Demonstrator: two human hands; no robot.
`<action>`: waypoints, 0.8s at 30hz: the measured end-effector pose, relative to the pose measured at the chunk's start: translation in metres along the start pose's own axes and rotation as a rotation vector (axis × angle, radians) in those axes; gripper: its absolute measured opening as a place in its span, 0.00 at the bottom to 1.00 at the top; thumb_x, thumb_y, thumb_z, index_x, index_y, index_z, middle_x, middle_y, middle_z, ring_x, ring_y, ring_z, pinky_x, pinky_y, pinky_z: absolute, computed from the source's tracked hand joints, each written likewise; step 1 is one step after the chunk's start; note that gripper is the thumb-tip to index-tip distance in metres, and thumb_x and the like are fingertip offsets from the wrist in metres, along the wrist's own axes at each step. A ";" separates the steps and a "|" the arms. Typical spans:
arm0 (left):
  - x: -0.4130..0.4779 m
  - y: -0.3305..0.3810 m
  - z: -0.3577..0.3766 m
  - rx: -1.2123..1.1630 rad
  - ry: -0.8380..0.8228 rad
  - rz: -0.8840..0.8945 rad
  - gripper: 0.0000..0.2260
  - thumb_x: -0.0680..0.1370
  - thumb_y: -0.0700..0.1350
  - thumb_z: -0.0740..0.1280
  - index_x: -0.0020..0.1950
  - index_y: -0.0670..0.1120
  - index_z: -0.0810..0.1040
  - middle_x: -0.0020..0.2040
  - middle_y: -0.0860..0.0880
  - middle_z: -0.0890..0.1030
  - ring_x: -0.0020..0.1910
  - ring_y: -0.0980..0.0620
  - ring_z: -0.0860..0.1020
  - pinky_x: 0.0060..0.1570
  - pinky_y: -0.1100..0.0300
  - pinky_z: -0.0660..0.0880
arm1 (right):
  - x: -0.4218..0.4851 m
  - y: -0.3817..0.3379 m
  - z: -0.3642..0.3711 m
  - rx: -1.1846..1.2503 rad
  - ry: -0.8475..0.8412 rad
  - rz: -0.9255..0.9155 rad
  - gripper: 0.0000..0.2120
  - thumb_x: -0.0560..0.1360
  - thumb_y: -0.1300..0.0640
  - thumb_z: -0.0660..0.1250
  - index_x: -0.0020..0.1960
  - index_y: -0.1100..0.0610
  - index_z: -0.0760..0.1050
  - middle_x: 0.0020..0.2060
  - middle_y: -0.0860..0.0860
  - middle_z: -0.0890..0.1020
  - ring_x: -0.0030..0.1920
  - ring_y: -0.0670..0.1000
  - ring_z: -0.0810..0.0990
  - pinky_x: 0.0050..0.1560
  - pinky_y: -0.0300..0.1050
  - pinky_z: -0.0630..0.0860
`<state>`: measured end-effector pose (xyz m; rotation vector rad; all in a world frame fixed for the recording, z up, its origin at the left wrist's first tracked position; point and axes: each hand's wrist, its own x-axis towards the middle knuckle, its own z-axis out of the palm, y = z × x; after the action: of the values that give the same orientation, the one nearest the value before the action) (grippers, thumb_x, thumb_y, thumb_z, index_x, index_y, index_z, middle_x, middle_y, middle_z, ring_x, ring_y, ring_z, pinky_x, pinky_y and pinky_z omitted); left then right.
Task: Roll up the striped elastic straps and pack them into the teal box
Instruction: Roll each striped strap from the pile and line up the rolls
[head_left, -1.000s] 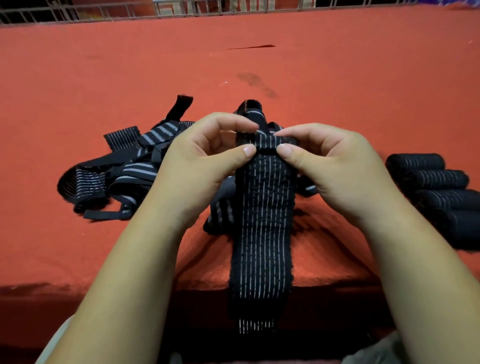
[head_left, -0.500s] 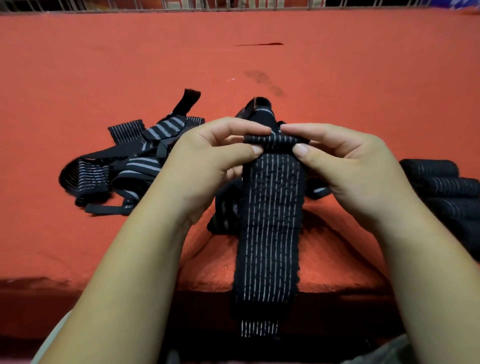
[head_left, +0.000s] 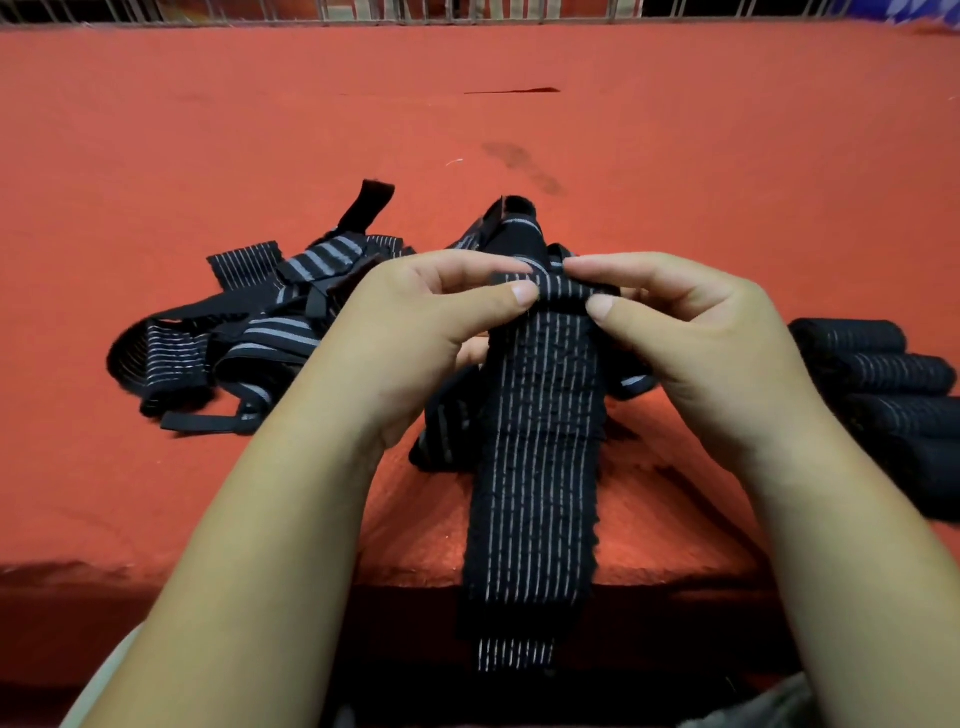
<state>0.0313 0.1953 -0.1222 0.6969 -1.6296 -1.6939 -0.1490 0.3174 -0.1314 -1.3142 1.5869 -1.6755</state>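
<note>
- Pinching the rolled top end of the striped strap (head_left: 540, 467) between thumb and forefinger, the left hand (head_left: 415, 332) had a narrow grip on the strap's left corner in the head view.
- The right hand (head_left: 691, 338) mirrored it at the strap's right corner. Its thumb was on the near side and its fingers curled over the small roll, so its grip was likewise closed on the fabric.
- The strap ran from that roll toward the person, lay flat on the red-covered table (head_left: 675, 156), and hung over the table's near edge with its loose end dangling below.
- Left of the strap, a loose pile of straps (head_left: 249, 338) sprawled in a tangle, and part of it reached behind the strap.
- Right of the strap, several rolled straps (head_left: 878, 384) lay side by side and touched one another.
- Beyond the strap, a dark stain (head_left: 519, 161) marked the cloth.
- Farther beyond the strap, a metal railing (head_left: 467, 10) ran along the table's far edge.
</note>
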 end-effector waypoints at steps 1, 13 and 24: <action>0.000 -0.001 -0.001 0.009 -0.005 0.011 0.08 0.80 0.37 0.75 0.58 0.42 0.88 0.55 0.39 0.88 0.54 0.46 0.88 0.54 0.53 0.84 | 0.000 0.000 -0.002 -0.011 -0.020 0.007 0.11 0.81 0.59 0.73 0.60 0.47 0.88 0.45 0.48 0.88 0.41 0.47 0.82 0.39 0.39 0.78; -0.002 0.001 -0.003 0.150 -0.003 0.047 0.11 0.80 0.44 0.77 0.61 0.53 0.88 0.59 0.41 0.87 0.59 0.46 0.88 0.61 0.45 0.84 | 0.006 0.009 -0.007 -0.030 -0.028 -0.032 0.09 0.80 0.62 0.74 0.57 0.50 0.85 0.45 0.50 0.88 0.39 0.47 0.82 0.39 0.43 0.80; -0.005 0.001 0.002 0.092 -0.034 0.131 0.09 0.82 0.35 0.72 0.59 0.43 0.87 0.51 0.40 0.89 0.51 0.43 0.89 0.49 0.54 0.84 | 0.004 0.006 -0.007 0.070 -0.008 0.013 0.08 0.83 0.52 0.71 0.59 0.52 0.87 0.37 0.54 0.82 0.37 0.53 0.77 0.38 0.48 0.76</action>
<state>0.0326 0.2006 -0.1212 0.5947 -1.7465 -1.5535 -0.1588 0.3158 -0.1347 -1.2719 1.5153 -1.6997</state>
